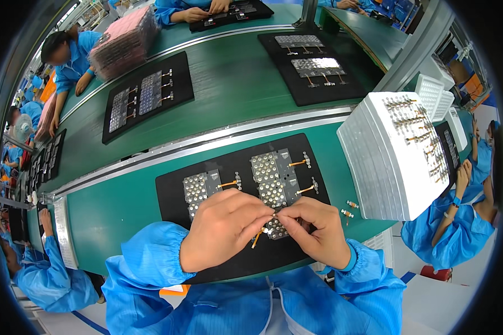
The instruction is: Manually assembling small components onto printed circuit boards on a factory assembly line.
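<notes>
Both hands meet over the right-hand panel of small circuit boards (273,192), which is grey with rows of round silvery parts. My left hand (221,229) is closed, thumb and forefinger pinched at the panel's lower part. Tip to tip with it, my right hand (318,229) is pinched too. What the fingertips hold is too small and covered to name. An orange flex cable (256,241) with a silvery end hangs just below the left fingers. Farther up, two more flex cables (302,163) stick out from the panel's right side. A second panel (195,188) lies left, partly behind my left hand.
Both panels lie on a black mat (170,192) on the green bench (112,223). To the right stands a tall stack of white trays (374,162), with loose flex parts (349,209) beside it. Beyond a metal rail, the green conveyor (223,84) carries more black boards (179,70). Co-workers sit around.
</notes>
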Available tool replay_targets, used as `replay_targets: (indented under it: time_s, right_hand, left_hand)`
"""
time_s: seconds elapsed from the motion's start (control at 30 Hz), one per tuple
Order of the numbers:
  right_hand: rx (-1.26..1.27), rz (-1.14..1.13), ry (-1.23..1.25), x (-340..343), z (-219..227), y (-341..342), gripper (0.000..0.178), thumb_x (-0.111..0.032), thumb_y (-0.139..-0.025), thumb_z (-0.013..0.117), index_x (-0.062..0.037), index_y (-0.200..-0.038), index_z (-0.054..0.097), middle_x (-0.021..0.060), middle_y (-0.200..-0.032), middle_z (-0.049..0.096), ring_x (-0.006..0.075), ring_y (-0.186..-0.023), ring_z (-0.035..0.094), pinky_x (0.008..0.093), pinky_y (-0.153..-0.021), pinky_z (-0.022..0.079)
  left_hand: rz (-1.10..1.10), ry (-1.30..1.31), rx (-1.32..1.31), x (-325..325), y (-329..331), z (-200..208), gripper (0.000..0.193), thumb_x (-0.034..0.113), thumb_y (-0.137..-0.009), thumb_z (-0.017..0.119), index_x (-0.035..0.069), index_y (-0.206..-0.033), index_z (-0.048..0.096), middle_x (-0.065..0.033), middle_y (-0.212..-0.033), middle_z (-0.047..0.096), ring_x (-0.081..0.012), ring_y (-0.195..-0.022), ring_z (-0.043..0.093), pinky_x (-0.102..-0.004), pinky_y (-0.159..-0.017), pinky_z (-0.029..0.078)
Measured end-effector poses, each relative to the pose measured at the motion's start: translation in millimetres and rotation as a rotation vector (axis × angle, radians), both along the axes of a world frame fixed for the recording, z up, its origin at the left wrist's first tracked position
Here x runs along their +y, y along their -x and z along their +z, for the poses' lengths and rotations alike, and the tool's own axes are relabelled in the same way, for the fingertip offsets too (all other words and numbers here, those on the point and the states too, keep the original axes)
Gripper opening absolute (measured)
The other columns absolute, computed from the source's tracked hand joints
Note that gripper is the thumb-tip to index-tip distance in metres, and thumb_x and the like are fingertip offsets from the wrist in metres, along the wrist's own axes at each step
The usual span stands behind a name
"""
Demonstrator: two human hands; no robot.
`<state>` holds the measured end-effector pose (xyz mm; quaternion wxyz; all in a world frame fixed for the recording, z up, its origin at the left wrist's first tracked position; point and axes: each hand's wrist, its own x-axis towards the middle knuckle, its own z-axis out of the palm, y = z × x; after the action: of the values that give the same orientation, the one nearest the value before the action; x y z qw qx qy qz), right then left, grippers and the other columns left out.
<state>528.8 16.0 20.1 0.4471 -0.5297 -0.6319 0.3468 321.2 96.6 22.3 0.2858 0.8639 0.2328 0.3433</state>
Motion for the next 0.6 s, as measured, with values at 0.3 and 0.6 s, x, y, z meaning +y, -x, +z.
replay_targets:
  time_s: [0.3,0.6]
  right_hand:
    - [-0.067,0.025,-0.133,1.2,-4.9,0.0,0.01,0.001,-0.088,0.075,0.0,-0.098,0.075,0.0096,-0.078,0.066,0.0209,-0.065,0.062,0.0309,-0.052,0.045]
    - [-0.041,0.036,-0.089,1.8,-5.1,0.4,0.01,0.001,-0.089,0.075,0.0,-0.098,0.075,0.0101,-0.079,0.067,0.0209,-0.066,0.063,0.031,-0.053,0.046]
  left_hand:
    - [-0.012,0.086,-0.011,-2.3,1.2,-2.7,0.019,0.004,-0.08,0.08,0.001,-0.098,0.076,-0.0113,-0.091,0.074,-0.0295,-0.079,0.07,-0.0385,-0.069,0.057]
    - [-0.046,0.168,-0.006,-1.9,2.7,-3.3,0.02,0.004,-0.081,0.08,0.0,-0.1,0.077,-0.0119,-0.092,0.075,-0.0298,-0.081,0.071,-0.0376,-0.071,0.057]
